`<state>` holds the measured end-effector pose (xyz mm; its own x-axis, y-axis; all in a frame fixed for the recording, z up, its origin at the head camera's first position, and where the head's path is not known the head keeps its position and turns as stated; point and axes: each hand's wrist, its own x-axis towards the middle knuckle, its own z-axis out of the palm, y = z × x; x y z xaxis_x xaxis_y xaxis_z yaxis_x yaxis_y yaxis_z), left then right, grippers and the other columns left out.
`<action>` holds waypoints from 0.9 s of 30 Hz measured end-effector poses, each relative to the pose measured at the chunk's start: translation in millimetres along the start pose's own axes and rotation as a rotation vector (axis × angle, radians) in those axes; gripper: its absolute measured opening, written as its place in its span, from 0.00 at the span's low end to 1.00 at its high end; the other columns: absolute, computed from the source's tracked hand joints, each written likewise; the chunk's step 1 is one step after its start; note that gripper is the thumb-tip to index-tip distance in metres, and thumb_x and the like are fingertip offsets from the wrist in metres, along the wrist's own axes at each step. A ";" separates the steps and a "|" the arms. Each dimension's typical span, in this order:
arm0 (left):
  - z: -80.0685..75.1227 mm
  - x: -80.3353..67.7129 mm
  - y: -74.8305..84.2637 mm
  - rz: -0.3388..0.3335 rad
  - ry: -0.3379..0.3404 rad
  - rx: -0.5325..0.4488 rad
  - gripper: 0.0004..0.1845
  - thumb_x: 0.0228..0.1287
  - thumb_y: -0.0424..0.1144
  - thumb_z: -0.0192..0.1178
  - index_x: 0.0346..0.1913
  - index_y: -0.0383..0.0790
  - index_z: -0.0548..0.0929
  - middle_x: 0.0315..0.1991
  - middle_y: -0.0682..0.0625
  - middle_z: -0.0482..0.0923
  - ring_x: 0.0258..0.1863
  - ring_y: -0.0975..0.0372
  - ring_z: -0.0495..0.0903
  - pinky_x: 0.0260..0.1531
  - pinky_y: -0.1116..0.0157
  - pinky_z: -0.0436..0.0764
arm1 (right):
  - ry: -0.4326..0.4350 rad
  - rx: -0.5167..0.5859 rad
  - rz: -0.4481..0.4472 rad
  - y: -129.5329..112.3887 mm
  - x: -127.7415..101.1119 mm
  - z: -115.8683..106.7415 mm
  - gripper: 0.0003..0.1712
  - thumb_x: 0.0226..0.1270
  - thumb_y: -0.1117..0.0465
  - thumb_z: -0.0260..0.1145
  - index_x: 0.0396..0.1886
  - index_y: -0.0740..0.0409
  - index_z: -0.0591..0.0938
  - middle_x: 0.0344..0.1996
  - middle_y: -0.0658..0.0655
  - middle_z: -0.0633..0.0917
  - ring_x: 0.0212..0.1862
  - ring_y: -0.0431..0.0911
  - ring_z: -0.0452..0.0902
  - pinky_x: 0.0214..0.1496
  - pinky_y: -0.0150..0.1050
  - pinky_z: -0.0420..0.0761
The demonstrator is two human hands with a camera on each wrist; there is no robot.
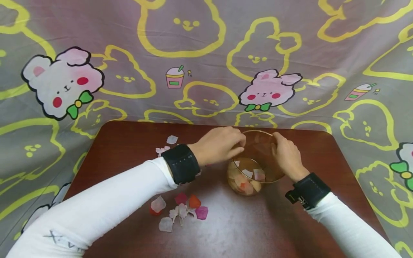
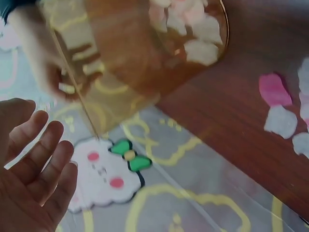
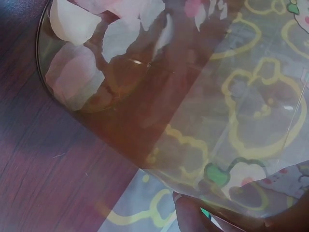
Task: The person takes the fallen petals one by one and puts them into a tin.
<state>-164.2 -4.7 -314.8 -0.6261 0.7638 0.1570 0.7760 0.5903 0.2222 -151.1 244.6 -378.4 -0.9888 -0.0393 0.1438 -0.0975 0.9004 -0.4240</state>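
Observation:
An amber-tinted clear glass vase [image 1: 259,152] with a gold rim stands at the table's right of centre, its mouth toward me. White, pink and orange petals [image 1: 244,184] lie at its bottom. My right hand [image 1: 288,156] grips the vase by the rim's right side; in the right wrist view its fingertips [image 3: 186,210] are against the glass. At the rim's left side is my left hand [image 1: 221,145]. The left wrist view shows that hand's fingers [image 2: 53,137] loosely bent, with nothing held between them.
Loose petals in pink [image 1: 202,213], orange [image 1: 194,201] and white [image 1: 166,224] lie on the brown table [image 1: 135,236] at front left. More pale petals [image 1: 172,139] lie behind my left forearm. A cartoon-print cloth [image 1: 206,71] surrounds the table.

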 end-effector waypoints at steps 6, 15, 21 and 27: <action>-8.8 -21.9 -27.6 -0.125 0.039 -0.060 0.07 0.72 0.43 0.61 0.45 0.45 0.85 0.41 0.52 0.84 0.41 0.61 0.79 0.44 0.60 0.80 | 0.005 -0.009 0.001 -0.5 -0.1 0.3 0.04 0.73 0.67 0.55 0.40 0.59 0.76 0.23 0.61 0.78 0.23 0.54 0.74 0.21 0.41 0.64; -1.1 -64.3 -74.4 -0.365 0.040 -0.225 0.10 0.72 0.44 0.61 0.48 0.43 0.86 0.47 0.48 0.86 0.48 0.56 0.83 0.51 0.54 0.81 | 0.027 -0.011 -0.008 -1.9 1.4 0.8 0.04 0.72 0.68 0.55 0.39 0.60 0.76 0.22 0.59 0.76 0.23 0.52 0.72 0.21 0.41 0.63; 10.7 -96.4 -103.1 -0.458 0.027 -0.252 0.10 0.73 0.42 0.60 0.47 0.42 0.86 0.45 0.46 0.86 0.38 0.58 0.80 0.41 0.56 0.79 | 0.019 -0.015 0.001 -2.1 0.4 1.2 0.04 0.72 0.68 0.55 0.40 0.60 0.76 0.21 0.59 0.75 0.21 0.51 0.71 0.20 0.40 0.63; 26.5 -125.7 -130.1 -0.547 0.022 -0.235 0.10 0.72 0.40 0.61 0.47 0.38 0.85 0.44 0.43 0.85 0.36 0.57 0.80 0.35 0.59 0.77 | 0.024 -0.020 0.000 -1.3 -0.1 1.6 0.03 0.72 0.68 0.55 0.40 0.60 0.76 0.21 0.59 0.75 0.21 0.51 0.70 0.20 0.40 0.62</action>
<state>-184.5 -170.6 -388.9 -0.9335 0.3579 -0.0210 0.3039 0.8211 0.4832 -151.1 242.7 -379.3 -0.9857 -0.0293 0.1658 -0.0952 0.9090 -0.4057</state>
